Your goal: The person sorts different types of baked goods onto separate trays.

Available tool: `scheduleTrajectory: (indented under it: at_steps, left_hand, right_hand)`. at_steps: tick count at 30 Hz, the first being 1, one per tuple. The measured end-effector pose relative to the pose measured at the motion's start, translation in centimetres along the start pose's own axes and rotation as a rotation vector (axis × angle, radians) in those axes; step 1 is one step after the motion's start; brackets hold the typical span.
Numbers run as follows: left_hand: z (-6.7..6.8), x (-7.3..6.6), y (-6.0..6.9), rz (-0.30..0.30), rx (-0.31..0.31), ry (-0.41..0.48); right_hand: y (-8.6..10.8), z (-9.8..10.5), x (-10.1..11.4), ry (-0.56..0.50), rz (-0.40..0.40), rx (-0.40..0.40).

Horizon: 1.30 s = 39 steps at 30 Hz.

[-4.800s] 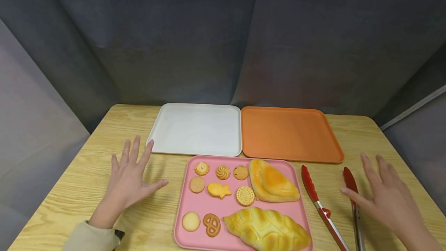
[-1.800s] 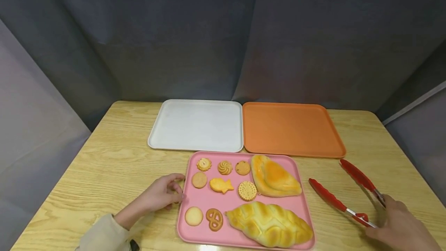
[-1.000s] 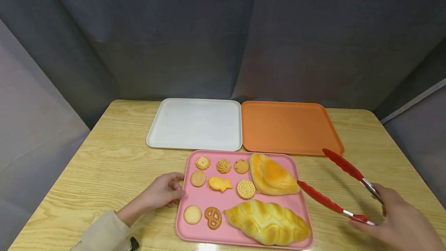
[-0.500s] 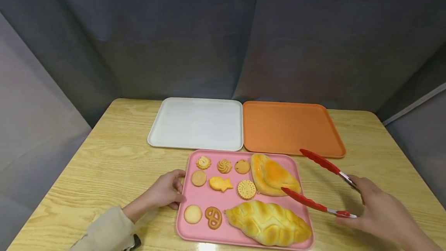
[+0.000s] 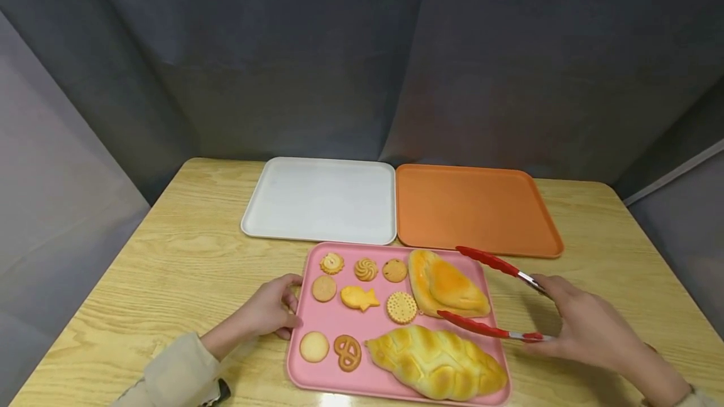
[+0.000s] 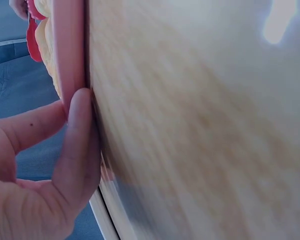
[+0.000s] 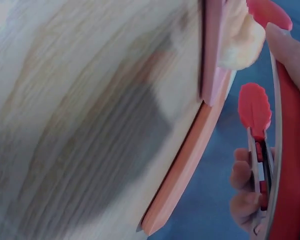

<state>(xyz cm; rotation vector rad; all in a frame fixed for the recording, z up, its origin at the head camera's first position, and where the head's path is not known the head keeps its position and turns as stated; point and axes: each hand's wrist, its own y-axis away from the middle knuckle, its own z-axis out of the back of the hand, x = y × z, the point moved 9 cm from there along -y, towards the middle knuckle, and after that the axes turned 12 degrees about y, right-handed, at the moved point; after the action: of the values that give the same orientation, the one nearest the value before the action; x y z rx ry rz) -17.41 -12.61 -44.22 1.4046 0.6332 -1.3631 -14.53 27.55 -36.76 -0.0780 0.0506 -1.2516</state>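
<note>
My left hand (image 5: 263, 314) pinches the left rim of the pink tray (image 5: 351, 324); the left wrist view shows thumb and fingers meeting at that edge. On the tray lie a folded bread (image 5: 449, 287), a braided bread (image 5: 438, 360) and several cookies, among them a fish-shaped one (image 5: 359, 298) and a pretzel (image 5: 347, 353). My right hand (image 5: 594, 328) grips red-tipped metal tongs (image 5: 486, 260) from the right. Their spread tips hang over the folded bread, one beyond it, one at its near side. Contact with the bread cannot be made out.
Behind the pink tray, a white tray (image 5: 322, 200) and an orange tray (image 5: 475, 209) stand side by side, both bare. They rest on a wooden table (image 5: 170, 269). Dark cloth (image 5: 294, 61) hangs behind the table's back edge.
My right hand took up the tongs from the table and has carried them left over the folded bread. My left hand came down from open in the air to the pink tray's edge.
</note>
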Motion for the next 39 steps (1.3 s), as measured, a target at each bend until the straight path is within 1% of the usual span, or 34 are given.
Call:
scheduleTrajectory:
  at_steps: [4,13,17,26,30,39]
  left_hand:
    - [0.0,0.1,-0.1,0.001,0.001,-0.010]
    - [0.0,0.0,0.1,-0.009,-0.005,-0.007]
    - [0.0,0.0,0.1,-0.007,-0.008,-0.010]
    - [0.0,-0.1,0.2,-0.001,-0.018,-0.026]
    - [0.0,-0.2,0.2,-0.002,-0.019,-0.029]
    - [0.0,-0.1,0.2,-0.006,-0.016,-0.028]
  right_hand:
    - [-0.5,-0.4,0.5,0.005,0.037,-0.013]
    - [-1.5,-1.3,1.0,0.003,0.091,0.001]
    - [-1.5,-1.7,0.9,-0.006,0.097,0.015]
    - [-1.2,-1.7,0.9,-0.035,0.110,0.008]
    - [-1.0,-1.5,0.9,-0.038,0.111,-0.001]
    - [-1.0,-0.7,0.6,-0.050,0.084,0.020]
